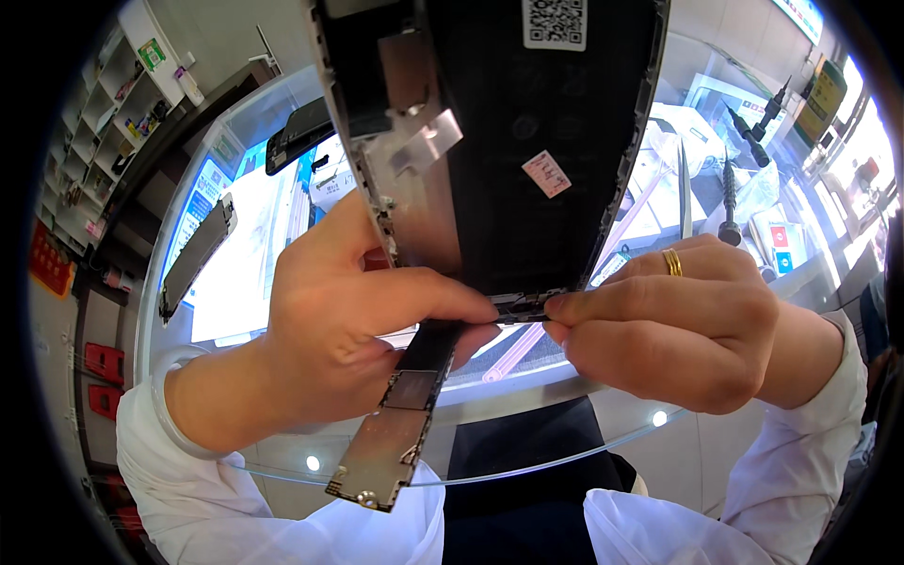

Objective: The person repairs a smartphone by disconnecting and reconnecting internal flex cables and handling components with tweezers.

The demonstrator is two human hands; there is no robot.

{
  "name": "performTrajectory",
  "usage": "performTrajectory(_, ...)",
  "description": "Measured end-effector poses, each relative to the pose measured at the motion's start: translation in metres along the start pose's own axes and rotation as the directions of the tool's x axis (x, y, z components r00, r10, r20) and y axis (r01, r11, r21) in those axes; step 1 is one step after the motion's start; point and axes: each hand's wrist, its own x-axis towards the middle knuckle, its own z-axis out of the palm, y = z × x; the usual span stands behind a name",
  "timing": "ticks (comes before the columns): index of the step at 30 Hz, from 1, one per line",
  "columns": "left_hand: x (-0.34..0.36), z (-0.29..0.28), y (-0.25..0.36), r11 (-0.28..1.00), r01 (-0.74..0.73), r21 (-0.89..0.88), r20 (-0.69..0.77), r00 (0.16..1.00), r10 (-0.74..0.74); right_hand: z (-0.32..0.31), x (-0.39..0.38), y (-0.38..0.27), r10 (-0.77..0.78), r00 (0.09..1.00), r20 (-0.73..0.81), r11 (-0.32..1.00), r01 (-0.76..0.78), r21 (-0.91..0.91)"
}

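An open phone housing (518, 226) with a black interior, metal shielding along its left side and two stickers stands raised in the centre. My left hand (339, 320) holds it, with thumb pressed at the bottom edge. My right hand (669, 330), wearing a gold ring, pinches the bottom edge at the right, where a small component strip sits. A long circuit board (386, 447) with metal shields dangles below the housing beside my left fingers, attached near the bottom edge; whether by cable or grip I cannot tell.
The lit glass counter (226, 311) carries a separate metal part (196, 259) at left, a dark phone part (287, 141) behind, several screwdrivers (753, 137), tweezers (686, 207) and papers at right. Shelves (99, 141) stand at far left, red cases (104, 363) below them.
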Motion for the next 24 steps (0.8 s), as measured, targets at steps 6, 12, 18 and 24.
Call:
performTrajectory(6,0.0007,-0.0026,0.0002,0.998,0.051,-0.035,0.036,0.998,-0.049,0.0002,-0.0017,0.0002,0.021,1.000,0.016,0.999,-0.022,0.029)
performTrajectory(12,0.0009,-0.0042,-0.0035,1.000,0.008,-0.008,0.054,0.999,-0.007,0.0001,-0.0011,-0.0008,0.032,0.999,0.009,0.999,-0.032,0.022)
performTrajectory(18,-0.0011,-0.0018,-0.0058,0.999,-0.033,-0.004,0.015,0.999,0.033,-0.0001,0.0008,-0.0002,0.021,1.000,0.011,0.999,-0.021,0.029)
performTrajectory(24,0.0019,-0.0032,-0.0066,0.999,-0.021,-0.049,0.055,0.998,0.024,-0.0016,0.0007,0.0003,0.025,0.999,0.032,0.998,-0.027,0.052)
